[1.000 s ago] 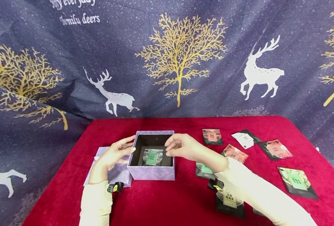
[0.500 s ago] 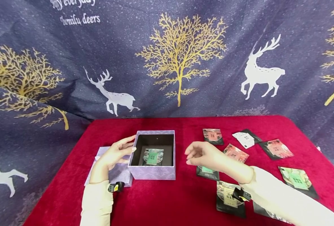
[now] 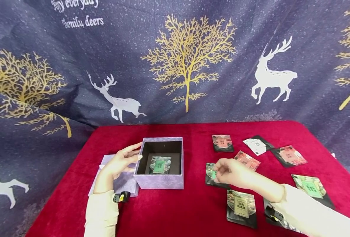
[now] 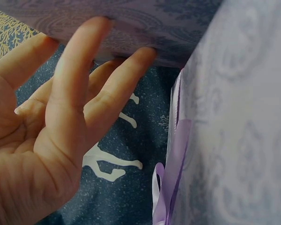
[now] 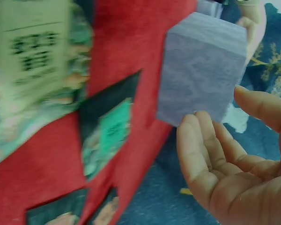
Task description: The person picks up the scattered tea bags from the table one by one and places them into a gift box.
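A lavender patterned box (image 3: 160, 181) stands uncovered, and a green-labelled tea sachet (image 3: 159, 164) lies inside it. My left hand (image 3: 119, 163) touches the box's left side with its fingertips; in the left wrist view the fingers (image 4: 70, 70) reach to the box wall fairly straight. Over another green-labelled tea sachet (image 3: 210, 171) on the red cloth hovers my right hand (image 3: 232, 171), covering part of it. The right wrist view shows this hand's fingers (image 5: 196, 154) loosely bent with nothing between them.
The lavender lid (image 3: 124, 182) with a ribbon lies left of the box, under the left forearm. More sachets lie at right: a yellow-labelled one (image 3: 241, 209), a red-labelled one (image 3: 222, 143), a white one (image 3: 256, 146), a light green one (image 3: 309, 189).
My right hand has moved away from the box, rightward and toward the near side, to the green sachet on the cloth. The left hand and the box have stayed in place.
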Tool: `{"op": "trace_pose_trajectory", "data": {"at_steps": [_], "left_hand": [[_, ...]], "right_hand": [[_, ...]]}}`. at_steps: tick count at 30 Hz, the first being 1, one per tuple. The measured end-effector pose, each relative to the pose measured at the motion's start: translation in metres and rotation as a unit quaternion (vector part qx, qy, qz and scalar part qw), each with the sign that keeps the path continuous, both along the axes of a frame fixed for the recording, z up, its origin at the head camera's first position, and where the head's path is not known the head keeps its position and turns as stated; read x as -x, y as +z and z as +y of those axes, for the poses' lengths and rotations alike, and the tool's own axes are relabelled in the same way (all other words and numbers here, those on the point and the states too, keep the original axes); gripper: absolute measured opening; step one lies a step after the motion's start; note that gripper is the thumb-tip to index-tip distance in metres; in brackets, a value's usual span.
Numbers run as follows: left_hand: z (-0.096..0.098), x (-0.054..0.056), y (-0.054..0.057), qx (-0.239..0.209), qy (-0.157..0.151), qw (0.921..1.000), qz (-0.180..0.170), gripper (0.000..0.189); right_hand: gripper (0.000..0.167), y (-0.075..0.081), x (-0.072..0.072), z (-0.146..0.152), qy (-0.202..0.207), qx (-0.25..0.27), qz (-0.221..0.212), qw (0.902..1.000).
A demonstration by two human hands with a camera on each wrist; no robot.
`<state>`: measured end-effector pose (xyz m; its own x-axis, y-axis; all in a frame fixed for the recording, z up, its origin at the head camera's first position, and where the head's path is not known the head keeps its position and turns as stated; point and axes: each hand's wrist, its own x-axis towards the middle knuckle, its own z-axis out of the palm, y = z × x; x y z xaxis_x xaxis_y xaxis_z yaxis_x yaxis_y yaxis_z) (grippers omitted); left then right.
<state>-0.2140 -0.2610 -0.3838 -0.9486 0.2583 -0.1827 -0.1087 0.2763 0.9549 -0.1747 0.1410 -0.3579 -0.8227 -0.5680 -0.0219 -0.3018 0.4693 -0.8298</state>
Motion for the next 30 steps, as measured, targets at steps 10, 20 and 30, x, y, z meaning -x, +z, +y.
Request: {"op": "trace_pose_trajectory", "data": {"at_steps": [10,20,30], "left_hand": [[0.001,0.002,-0.001,-0.003,-0.008,0.9999,0.005,0.064],[0.001,0.000,0.003,-0.006,-0.011,0.9999,0.007,0.064],[0.000,-0.001,0.002,-0.003,-0.008,1.0000,0.005,0.064]], "right_hand": [[0.032,-0.021,-0.007,0.021,-0.046,-0.134,0.016,0.9899],[0.042,-0.031,-0.010,0.031,-0.054,-0.225,-0.016,0.9727],[0.050,-0.041,-0.013,0.035,-0.052,-0.253,-0.014,0.9660]]}}
